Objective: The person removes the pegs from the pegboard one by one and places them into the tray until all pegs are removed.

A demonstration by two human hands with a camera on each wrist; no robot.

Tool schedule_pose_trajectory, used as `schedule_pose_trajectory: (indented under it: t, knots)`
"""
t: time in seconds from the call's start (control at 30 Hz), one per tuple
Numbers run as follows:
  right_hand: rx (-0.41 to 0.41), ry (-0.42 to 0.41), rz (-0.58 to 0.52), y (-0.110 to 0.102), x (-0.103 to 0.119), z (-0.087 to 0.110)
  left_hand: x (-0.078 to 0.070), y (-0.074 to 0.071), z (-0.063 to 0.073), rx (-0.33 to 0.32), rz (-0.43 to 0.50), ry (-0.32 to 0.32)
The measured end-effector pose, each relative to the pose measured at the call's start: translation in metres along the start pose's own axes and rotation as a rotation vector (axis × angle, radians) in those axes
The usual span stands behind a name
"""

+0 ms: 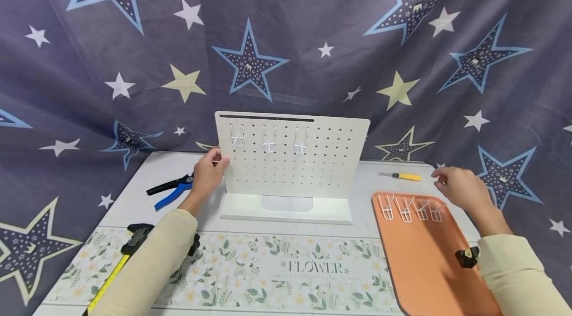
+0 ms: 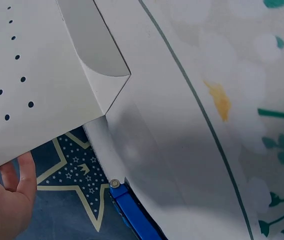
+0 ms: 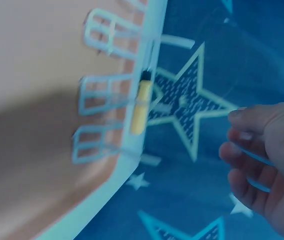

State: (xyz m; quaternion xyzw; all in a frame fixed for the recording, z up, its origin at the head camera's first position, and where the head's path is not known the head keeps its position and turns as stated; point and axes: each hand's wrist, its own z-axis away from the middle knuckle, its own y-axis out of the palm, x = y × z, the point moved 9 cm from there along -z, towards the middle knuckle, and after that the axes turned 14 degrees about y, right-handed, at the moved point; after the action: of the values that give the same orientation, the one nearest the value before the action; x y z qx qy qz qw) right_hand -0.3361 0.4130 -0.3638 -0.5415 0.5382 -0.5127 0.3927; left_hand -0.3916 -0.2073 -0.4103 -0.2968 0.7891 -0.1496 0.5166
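A white pegboard point(image 1: 330, 167) stands upright on its base, with three white wire hooks point(image 1: 269, 143) hanging in its upper rows. My left hand point(image 1: 209, 171) grips the board's left edge; in the left wrist view, the fingers point(image 2: 26, 172) reach behind that edge. Over the far right corner of the orange tray point(image 1: 429, 261), my right hand point(image 1: 462, 189) hovers with loosely bent fingers and nothing in them. Several more white wire hooks point(image 1: 405, 210) lie in a row at the tray's far end, blurred in the right wrist view.
Behind the tray lies a yellow-handled screwdriver point(image 1: 407, 177). Blue and black pliers point(image 1: 173, 191) rest left of the board. A black measuring tool with a display point(image 1: 136, 239) and yellow strip lies at front left. A star-patterned cloth point(image 1: 286, 47) hangs behind the table.
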Motion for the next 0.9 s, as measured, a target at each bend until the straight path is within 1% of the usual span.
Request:
schedule_pose_trajectory:
  t: [0.1, 0.3, 0.53, 0.7, 0.9]
  knots:
    - [-0.034, -0.034, -0.018, -0.008, 0.018, -0.001, 0.0, 0.0, -0.001, -0.001, -0.001, 0.005]
    - [-0.065, -0.066, -0.071, -0.017, 0.053, -0.005, -0.001, 0.0, 0.0, -0.011, 0.004, 0.007]
    - [-0.126, -0.13, -0.146, -0.028, 0.097, -0.001, 0.0, -0.001, 0.0, -0.013, 0.002, 0.004]
    - [-0.186, -0.18, -0.207, -0.033, 0.129, 0.003, 0.0, 0.001, 0.0, -0.002, -0.008, 0.0]
    - [-0.244, -0.24, -0.266, -0.034, 0.173, 0.002, 0.0, 0.0, -0.001, -0.004, -0.007, -0.001]
